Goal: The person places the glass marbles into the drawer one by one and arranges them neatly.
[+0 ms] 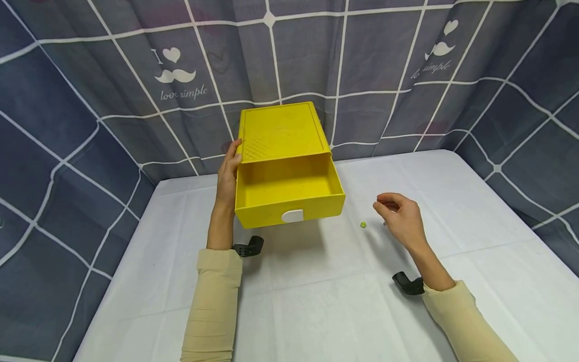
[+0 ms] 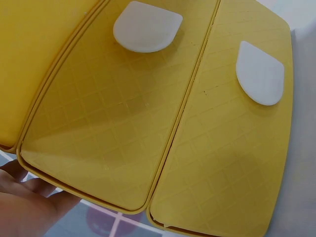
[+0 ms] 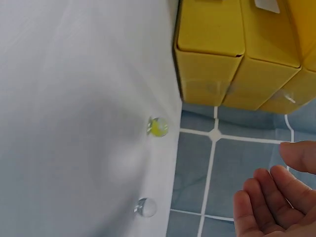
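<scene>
A yellow drawer cabinet (image 1: pixel 282 131) stands at the back of the table. Its top drawer (image 1: pixel 289 212), with a white handle (image 1: pixel 292 216), is pulled out, and the part of its inside that shows holds nothing. Two lower drawers (image 2: pixel 111 113) are closed in the left wrist view. My left hand (image 1: pixel 227 183) rests against the cabinet's left side, fingers extended along it. Right of the cabinet, my right hand (image 1: pixel 402 218) hovers above the table, fingers loosely bent and empty. Below it lie a clear marble with yellow-green inside (image 3: pixel 159 127) and a colourless clear marble (image 3: pixel 146 207).
A white cloth (image 1: pixel 312 311) covers the table. Dark grey checked curtains (image 1: pixel 298 60) with white lines hang behind it and on both sides. Each wrist wears a black camera (image 1: pixel 249 247).
</scene>
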### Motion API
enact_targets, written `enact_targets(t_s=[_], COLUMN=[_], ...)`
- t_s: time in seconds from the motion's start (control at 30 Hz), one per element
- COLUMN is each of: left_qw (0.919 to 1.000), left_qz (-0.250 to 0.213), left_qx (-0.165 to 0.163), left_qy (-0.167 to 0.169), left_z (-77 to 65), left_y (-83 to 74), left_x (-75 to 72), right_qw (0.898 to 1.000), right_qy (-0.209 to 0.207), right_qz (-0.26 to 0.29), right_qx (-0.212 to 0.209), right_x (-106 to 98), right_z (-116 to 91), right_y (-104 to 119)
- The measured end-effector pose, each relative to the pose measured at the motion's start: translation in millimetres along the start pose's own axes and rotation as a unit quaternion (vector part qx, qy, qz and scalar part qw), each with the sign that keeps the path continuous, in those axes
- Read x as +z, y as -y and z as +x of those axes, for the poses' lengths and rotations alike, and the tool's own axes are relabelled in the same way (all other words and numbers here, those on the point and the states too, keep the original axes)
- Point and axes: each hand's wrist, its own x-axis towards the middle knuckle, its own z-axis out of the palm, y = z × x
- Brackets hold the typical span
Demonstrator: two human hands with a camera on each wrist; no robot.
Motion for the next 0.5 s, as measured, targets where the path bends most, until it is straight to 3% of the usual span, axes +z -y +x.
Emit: enact_targets(t_s=[0.5], left_qw=[1.0000], left_qz=[0.007], left_qx=[-0.002], left_qy=[-0.002], left_z=[-0.1], left_y=[0.0], left_x=[-0.2], right_qw=[0.999], right_qy=[-0.002], right_qz=[-0.030], right_qx=[0.018], right_x=[-2], right_z=[-2], right_y=[-24])
